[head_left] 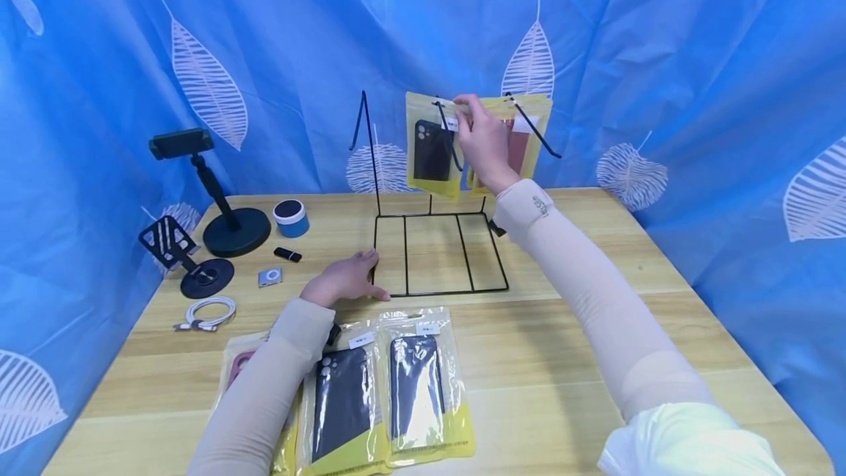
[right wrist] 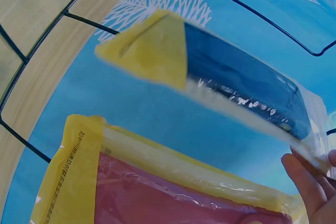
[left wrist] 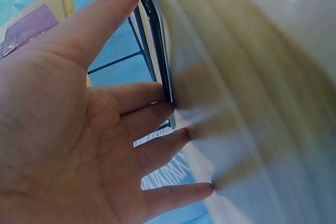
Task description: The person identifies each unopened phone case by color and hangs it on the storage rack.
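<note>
My right hand (head_left: pixel 485 139) pinches the top edge of a yellow-and-clear bag with a black phone case (head_left: pixel 432 151); the bag hangs upright at the middle hook of a black wire display rack (head_left: pixel 456 291). In the right wrist view, fingertips (right wrist: pixel 304 179) grip that bag's upper end. Beside it a bag with a red phone case (right wrist: pixel 173 195) hangs at the right hook. My left hand (head_left: pixel 346 278) rests at the rack's front left corner, fingers spread and nearly straight. Its thumb and fingers touch the base wire (left wrist: pixel 157 40) and the tabletop.
Bagged phone cases (head_left: pixel 416 388) lie at the table's front. On the left stand two phone stands (head_left: pixel 234 230), a blue round speaker-like cylinder (head_left: pixel 291 219), a small black stick (head_left: pixel 288 254), a small silver music player (head_left: pixel 269 276) and a coiled white cable (head_left: pixel 211 311). Blue curtains surround the table.
</note>
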Demonstrator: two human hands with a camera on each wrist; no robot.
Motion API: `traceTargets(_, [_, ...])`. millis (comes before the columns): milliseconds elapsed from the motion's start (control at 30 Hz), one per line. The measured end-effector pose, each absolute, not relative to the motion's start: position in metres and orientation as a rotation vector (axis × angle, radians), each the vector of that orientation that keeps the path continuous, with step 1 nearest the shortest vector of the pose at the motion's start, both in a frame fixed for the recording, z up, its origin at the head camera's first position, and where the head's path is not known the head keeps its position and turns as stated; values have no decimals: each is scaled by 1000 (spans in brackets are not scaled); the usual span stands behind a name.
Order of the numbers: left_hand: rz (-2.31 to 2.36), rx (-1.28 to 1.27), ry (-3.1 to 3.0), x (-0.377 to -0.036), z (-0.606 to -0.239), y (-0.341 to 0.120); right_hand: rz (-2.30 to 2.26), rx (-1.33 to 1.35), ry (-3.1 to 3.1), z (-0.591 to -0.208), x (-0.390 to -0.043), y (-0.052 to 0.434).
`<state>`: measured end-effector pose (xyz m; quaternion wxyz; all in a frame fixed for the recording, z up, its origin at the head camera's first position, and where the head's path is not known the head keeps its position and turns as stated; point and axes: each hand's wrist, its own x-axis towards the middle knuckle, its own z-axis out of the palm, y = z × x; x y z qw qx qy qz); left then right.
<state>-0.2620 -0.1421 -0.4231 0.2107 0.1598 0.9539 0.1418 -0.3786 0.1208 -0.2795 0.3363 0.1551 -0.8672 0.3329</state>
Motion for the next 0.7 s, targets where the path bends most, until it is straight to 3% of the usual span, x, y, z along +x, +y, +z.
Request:
traceTargets(367, [390,444,2653,-262,-425,-141,665,516,-2241,-287,-357,140])
traceTargets(700, [402,448,2650,-262,-425,-143,220,709,-2445,-328,-272,171])
